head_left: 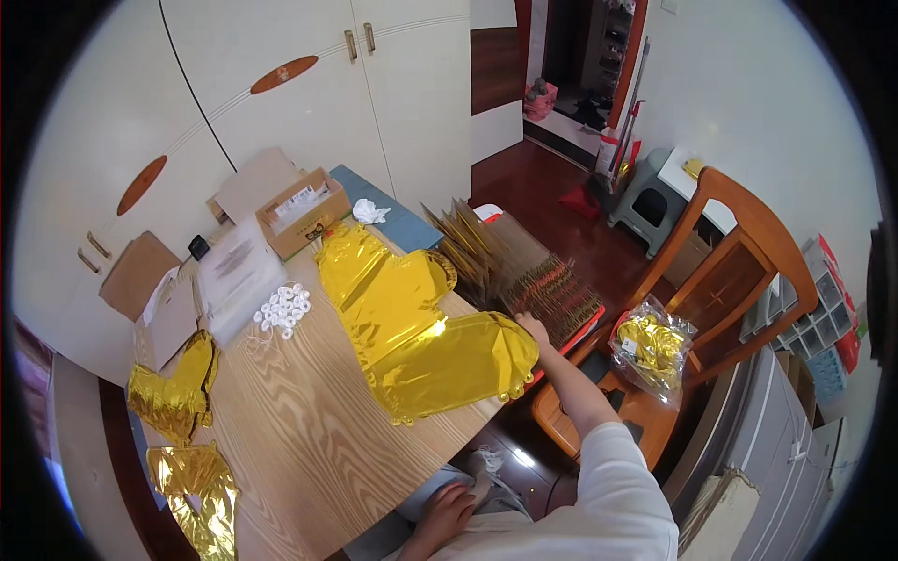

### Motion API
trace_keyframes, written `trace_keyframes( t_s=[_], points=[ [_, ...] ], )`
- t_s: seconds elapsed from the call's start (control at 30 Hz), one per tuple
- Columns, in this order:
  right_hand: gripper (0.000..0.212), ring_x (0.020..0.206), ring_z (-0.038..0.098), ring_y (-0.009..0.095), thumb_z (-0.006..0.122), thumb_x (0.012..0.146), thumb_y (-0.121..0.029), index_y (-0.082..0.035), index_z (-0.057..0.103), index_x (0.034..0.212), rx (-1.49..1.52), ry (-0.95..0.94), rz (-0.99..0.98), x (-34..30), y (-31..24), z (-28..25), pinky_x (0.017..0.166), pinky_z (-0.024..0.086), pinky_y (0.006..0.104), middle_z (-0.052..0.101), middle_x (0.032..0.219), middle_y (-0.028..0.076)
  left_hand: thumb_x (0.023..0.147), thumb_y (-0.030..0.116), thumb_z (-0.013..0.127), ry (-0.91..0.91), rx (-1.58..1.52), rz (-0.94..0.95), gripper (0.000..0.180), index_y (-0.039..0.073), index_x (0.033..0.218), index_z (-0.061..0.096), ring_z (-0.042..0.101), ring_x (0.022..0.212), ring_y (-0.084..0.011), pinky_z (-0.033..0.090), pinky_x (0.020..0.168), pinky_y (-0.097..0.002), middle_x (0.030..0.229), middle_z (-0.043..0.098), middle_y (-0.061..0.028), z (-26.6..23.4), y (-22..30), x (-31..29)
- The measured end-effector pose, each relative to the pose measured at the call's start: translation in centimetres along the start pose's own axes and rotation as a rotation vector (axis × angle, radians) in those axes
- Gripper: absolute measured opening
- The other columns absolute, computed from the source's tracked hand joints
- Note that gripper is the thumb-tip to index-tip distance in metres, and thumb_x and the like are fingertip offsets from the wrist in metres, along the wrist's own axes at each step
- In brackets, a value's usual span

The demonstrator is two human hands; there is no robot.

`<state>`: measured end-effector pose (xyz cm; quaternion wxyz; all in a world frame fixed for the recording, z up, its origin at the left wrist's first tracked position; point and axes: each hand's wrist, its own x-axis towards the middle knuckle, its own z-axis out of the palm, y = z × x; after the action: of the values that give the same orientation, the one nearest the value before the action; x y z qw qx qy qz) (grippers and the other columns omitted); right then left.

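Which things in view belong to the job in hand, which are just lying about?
Likely the job:
large gold foil, its edge by the right hand
white rings, near the foil

Likely lying about:
grey stool
red dustpan, on the floor

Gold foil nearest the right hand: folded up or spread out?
Spread out: the gold foil lies in broad, mostly smooth panels across the table, with the right hand at its edge.

A large gold foil (398,294) is spread on the wooden table (276,430); the right hand (533,328) is placed beyond the table's right edge, the left hand (448,512) beside its near edge.
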<state>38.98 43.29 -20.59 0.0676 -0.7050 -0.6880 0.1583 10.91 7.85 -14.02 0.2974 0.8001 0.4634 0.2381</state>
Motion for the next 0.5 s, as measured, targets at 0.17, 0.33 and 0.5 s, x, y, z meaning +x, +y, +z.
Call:
trace_keyframes(
  t_s=[0.17,0.33,0.5],
  points=[
    [0.041,0.111,0.06,0.041,0.044,0.095,-0.034,0.0,0.06,0.113,0.256,-0.22,0.084,0.9,2.3,2.6,0.093,0.049,0.0498,0.063,0.113,0.028,0.082,0.018,0.07,-0.015,0.002,-0.035,0.019,0.007,0.098,0.07,0.057,0.114,-0.0302,0.046,0.098,-0.0405,0.111,0.064,-0.0111,0.0,0.2,0.1],
    [0.053,0.116,0.056,0.041,0.038,0.098,-0.044,-0.002,0.062,0.118,0.212,-0.317,0.137,3.6,7.3,5.7,0.097,0.045,0.0493,0.06,0.121,0.025,0.082,0.017,0.069,-0.079,-0.008,-0.009,0.019,0.006,0.097,0.07,0.058,0.112,-0.0312,0.047,0.096,-0.041,0.11,0.065,-0.0115,0.2,-0.4,0.8],
    [0.05,0.116,0.055,0.038,0.04,0.098,-0.04,-0.001,0.06,0.121,0.207,-0.39,0.149,2.7,5.5,4.8,0.098,0.044,0.0463,0.059,0.123,0.024,0.083,0.017,0.068,-0.099,0.013,-0.029,0.018,0.006,0.096,0.07,0.058,0.111,-0.0313,0.047,0.095,-0.0416,0.109,0.066,-0.0119,0.3,-0.3,1.2]
  ],
)
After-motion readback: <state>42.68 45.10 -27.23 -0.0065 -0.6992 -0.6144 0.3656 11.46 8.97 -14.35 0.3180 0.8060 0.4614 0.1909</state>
